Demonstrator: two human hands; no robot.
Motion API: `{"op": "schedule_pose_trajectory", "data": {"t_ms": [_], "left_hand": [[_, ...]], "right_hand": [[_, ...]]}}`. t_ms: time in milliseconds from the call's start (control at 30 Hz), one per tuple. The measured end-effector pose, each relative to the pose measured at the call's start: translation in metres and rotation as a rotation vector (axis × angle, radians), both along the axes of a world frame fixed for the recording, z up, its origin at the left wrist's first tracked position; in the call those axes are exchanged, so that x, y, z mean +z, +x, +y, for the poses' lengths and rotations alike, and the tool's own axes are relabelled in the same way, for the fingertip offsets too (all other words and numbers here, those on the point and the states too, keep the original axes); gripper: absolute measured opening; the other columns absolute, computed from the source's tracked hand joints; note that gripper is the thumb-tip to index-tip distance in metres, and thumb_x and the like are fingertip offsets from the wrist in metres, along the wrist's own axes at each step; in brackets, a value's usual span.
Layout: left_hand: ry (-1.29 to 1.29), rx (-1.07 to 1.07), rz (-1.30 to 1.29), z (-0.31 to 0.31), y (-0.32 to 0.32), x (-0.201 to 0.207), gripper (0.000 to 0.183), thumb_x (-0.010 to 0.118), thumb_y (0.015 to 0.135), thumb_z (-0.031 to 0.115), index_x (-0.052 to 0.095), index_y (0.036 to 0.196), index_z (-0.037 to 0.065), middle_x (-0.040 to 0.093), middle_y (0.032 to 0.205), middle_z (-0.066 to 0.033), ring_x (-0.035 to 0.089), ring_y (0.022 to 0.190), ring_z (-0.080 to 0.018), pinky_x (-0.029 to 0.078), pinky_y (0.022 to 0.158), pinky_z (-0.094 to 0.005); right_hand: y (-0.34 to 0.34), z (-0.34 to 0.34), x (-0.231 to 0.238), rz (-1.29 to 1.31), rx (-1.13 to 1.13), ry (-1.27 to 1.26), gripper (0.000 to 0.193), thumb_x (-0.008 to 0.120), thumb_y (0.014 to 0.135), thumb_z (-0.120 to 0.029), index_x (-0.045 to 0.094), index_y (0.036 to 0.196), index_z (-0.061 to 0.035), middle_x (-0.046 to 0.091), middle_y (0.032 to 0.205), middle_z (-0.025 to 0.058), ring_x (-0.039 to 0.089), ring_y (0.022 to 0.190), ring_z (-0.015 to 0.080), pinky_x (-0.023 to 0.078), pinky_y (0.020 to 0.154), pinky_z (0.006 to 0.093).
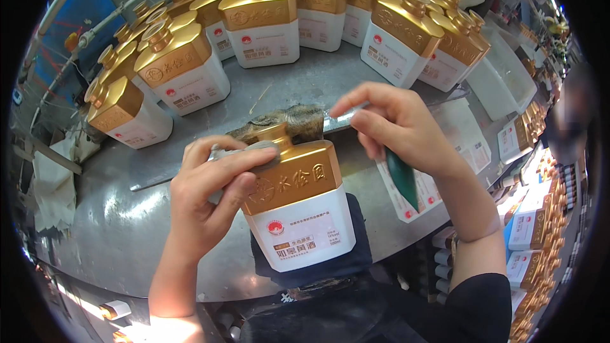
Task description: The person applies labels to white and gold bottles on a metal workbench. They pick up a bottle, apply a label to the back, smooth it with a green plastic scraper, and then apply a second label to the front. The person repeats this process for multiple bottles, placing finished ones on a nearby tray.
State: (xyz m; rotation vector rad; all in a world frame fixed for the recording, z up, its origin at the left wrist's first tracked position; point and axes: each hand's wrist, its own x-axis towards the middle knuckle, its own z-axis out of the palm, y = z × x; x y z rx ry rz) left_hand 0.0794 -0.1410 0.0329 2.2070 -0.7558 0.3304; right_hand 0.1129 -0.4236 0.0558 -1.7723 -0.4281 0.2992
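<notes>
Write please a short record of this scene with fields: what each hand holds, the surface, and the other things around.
left hand: left hand grips the shoulder of the gold and white bottle, with a grey cloth under the fingers
right hand: right hand holds a tool with a green handle; its metal end points toward the bottle neck
surface: round metal table
behind bottle: brown bristly pad
far edge: row of similar bottles
right side: stacked label sheets
</notes>
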Motion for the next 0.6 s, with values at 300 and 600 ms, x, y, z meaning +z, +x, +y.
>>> {"op": "schedule_pose_trajectory", "data": {"t_ms": [300,600], "left_hand": [[0.037,0.136,-0.099,-0.008,-0.014,-0.005,0.029,0.059,0.093,0.028,0.071,0.11,0.007,0.067,0.085,-0.0074,0.056,0.097,-0.023,0.042,0.087,-0.0364],[0.562,0.067,-0.295,-0.048,0.005,0.027,0.037,0.057,0.09,0.045,0.071,0.111,0.018,0.069,0.085,-0.0002,0.054,0.11,-0.0241,0.019,0.11,-0.0498]], "right_hand": [[-0.031,-0.053,-0.034,0.127,-0.17,0.086,0.019,0.058,0.097,-0.016,0.063,0.106,0.0002,0.054,0.063,-0.0041,0.05,0.058,0.0019,0.038,0.056,0.0178],[-0.033,-0.049,-0.019,0.092,-0.081,0.108,0.018,0.059,0.095,-0.014,0.064,0.104,0.0005,0.056,0.068,-0.0018,0.052,0.061,0.0029,0.038,0.055,0.0193]]}}
